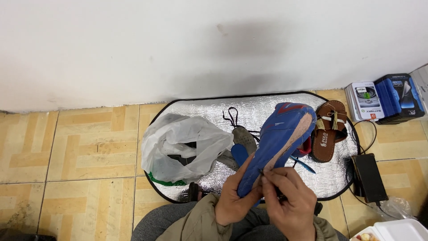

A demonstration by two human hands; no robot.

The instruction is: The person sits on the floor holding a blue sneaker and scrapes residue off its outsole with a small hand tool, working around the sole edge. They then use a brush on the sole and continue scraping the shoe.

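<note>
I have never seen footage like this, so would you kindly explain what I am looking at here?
This is one picture from a camera worn on a person's head, looking down at their own two bare hands; no machine is involved. The left hand grips the heel end of a blue shoe, turned so its worn sole edge shows. The right hand pinches something small and dark against that edge; it is too small to identify. Behind lies a silver mat on a tiled floor, carrying a white plastic bag and a brown sandal. Boxes stand by the wall.
</note>
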